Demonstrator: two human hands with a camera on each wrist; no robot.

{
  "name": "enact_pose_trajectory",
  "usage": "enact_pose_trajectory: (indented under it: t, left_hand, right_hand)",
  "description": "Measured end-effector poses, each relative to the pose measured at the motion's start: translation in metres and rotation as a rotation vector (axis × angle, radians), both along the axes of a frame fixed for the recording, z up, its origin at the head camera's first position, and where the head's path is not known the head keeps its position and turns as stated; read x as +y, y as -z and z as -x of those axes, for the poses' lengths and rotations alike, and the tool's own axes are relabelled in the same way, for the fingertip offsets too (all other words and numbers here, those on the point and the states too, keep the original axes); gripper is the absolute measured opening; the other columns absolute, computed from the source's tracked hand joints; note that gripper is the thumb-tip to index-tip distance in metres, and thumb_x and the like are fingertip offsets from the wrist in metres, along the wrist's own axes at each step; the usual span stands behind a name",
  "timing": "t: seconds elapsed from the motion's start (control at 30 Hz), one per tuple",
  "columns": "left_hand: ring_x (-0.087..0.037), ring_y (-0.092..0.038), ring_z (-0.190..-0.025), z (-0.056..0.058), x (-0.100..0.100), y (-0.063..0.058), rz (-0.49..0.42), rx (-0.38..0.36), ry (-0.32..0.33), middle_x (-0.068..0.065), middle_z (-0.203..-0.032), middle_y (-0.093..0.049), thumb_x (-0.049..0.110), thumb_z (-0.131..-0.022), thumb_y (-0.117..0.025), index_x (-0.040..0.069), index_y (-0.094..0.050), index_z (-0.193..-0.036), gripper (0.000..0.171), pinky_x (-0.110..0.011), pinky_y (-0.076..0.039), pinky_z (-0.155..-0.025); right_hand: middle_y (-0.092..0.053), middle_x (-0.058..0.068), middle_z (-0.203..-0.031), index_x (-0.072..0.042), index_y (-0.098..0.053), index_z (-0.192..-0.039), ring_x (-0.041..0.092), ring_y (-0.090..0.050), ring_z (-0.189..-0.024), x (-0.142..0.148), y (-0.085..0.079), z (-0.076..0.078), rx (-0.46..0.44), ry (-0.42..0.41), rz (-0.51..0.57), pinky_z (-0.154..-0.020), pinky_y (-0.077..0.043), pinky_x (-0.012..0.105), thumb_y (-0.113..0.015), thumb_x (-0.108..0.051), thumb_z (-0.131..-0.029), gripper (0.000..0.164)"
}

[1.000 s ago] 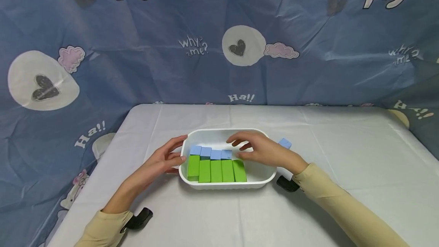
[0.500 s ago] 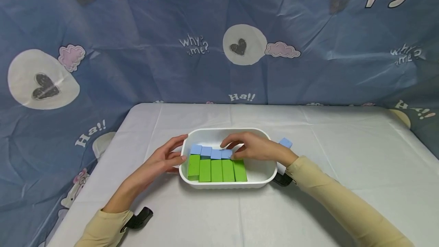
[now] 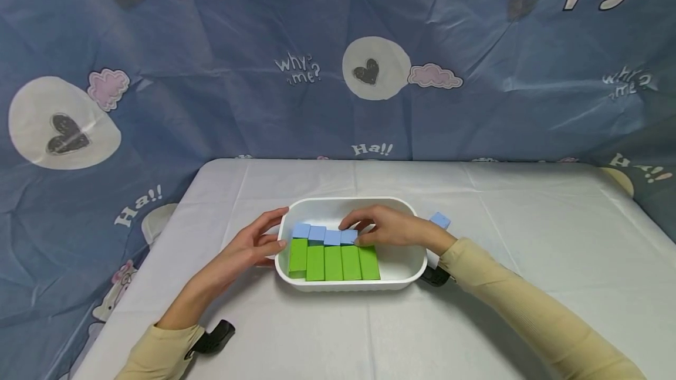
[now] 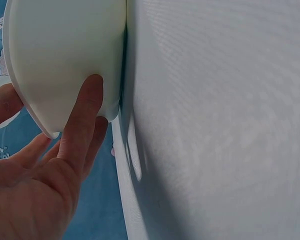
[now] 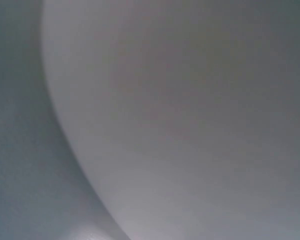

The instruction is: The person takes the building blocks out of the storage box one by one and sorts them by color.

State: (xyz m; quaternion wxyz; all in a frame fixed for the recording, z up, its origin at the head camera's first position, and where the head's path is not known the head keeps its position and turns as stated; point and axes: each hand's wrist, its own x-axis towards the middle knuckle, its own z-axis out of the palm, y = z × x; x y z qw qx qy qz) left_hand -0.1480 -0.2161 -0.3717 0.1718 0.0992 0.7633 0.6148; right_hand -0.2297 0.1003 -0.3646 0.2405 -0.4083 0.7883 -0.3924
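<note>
Further left than a second ago, the right hand point(image 3: 389, 227) pinches the rightmost blue block point(image 3: 348, 236) in the white tub point(image 3: 402, 263); the left hand point(image 3: 244, 246), fingers loose, touches the tub's end. Sideways twisting might skew the green blocks point(image 3: 333, 264).

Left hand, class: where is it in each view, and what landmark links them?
Head: left hand, left of centre, touching the white tub.
Left wrist: left hand, lower left, touching the tub.
Right wrist: not in it.
Shared landmark: the tub, though the right wrist's blur leaves it uncertain there.
</note>
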Motion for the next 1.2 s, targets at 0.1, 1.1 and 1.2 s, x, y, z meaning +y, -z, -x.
enact_pose_trajectory:
  t: [0.1,1.1,1.2]
  left_hand:
    - [-0.031,-0.054,-0.122,-0.0003,0.0005,-0.0003,0.001,0.003,-0.002,-0.005,-0.155,-0.033,0.019,-0.098,-0.062,0.024,-0.032,-0.153,0.063,-0.044,-0.052,-0.084]
    - [-0.03,-0.055,-0.122,-0.0002,0.0008,-0.0002,0.01,0.003,-0.004,-0.004,-0.154,-0.034,0.017,-0.098,-0.061,0.024,-0.032,-0.153,0.062,-0.043,-0.052,-0.084]
    - [-0.03,-0.055,-0.122,-0.0001,0.0007,-0.0001,0.012,0.002,-0.005,-0.004,-0.154,-0.034,0.017,-0.098,-0.061,0.024,-0.032,-0.153,0.062,-0.043,-0.052,-0.084]
  right_hand:
    - [-0.061,0.002,-0.127,-0.008,-0.062,-0.128,0.021,-0.059,-0.114,0.0003,0.0,-0.0001,0.005,-0.003,0.0,-0.094,-0.048,0.031,-0.062,-0.002,-0.094,0.034]
    - [-0.057,0.011,-0.132,-0.002,-0.056,-0.132,0.026,-0.058,-0.114,0.0001,-0.0005,-0.0014,0.031,-0.007,0.002,-0.094,-0.048,0.032,-0.06,0.003,-0.092,0.041]
    - [-0.057,0.013,-0.131,-0.001,-0.056,-0.132,0.027,-0.059,-0.113,0.0001,0.0004,-0.0008,0.035,0.01,0.016,-0.094,-0.048,0.031,-0.061,0.002,-0.092,0.04]
